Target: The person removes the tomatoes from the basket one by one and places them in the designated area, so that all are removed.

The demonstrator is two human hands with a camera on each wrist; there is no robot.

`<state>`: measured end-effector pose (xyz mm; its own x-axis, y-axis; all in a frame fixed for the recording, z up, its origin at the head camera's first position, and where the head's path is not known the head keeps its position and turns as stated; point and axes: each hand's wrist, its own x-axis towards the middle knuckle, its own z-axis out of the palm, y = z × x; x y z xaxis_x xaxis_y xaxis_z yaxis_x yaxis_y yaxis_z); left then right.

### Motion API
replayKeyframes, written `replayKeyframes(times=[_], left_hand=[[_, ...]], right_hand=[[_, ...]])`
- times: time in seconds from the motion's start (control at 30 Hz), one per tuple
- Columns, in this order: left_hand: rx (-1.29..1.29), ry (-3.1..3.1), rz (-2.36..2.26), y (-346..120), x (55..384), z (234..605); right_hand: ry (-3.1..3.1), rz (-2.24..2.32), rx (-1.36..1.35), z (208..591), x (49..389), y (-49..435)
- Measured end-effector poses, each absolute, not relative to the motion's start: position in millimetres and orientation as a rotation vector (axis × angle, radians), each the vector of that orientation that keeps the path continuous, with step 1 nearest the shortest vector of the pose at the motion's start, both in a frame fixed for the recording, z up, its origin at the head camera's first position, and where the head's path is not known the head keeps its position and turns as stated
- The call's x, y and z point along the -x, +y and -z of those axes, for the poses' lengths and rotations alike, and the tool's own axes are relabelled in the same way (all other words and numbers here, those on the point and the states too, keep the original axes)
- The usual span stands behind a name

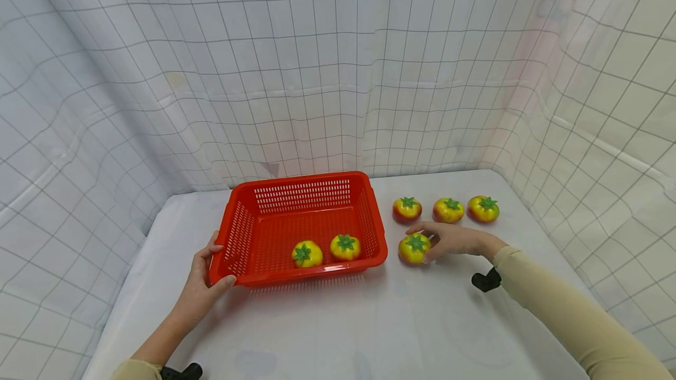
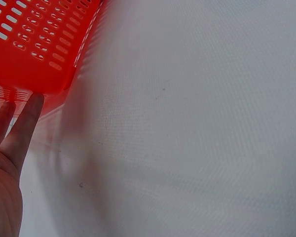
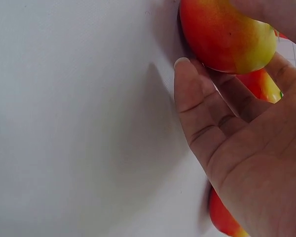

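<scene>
A red plastic basket with slotted walls sits on the white table, two yellow tomatoes with green leafy tops inside along its front side. My left hand holds its front left corner, thumb at the front rim and fingers along the left side; in the left wrist view two fingertips meet the basket wall. Right of the basket, my right hand grips a red-and-yellow tomato between thumb and fingers. From the right wrist, that tomato shows its red side, fingers curving under it.
Behind my right hand, three more tomatoes stand in a row on the white tabletop. White cloth walls with a dark grid enclose the table at the back and both sides.
</scene>
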<state>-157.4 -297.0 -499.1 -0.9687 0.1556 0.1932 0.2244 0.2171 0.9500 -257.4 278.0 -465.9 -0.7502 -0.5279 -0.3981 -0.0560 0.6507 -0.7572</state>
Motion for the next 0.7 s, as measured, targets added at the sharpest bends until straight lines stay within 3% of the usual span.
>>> replayKeyframes(times=[0.7], left_hand=[[0.373, -2.413, 1.906, -297.4, 156.8, 498.1]], right_hand=[[2.282, 0.972, 0.448, 464.7, 255.3, 280.8]])
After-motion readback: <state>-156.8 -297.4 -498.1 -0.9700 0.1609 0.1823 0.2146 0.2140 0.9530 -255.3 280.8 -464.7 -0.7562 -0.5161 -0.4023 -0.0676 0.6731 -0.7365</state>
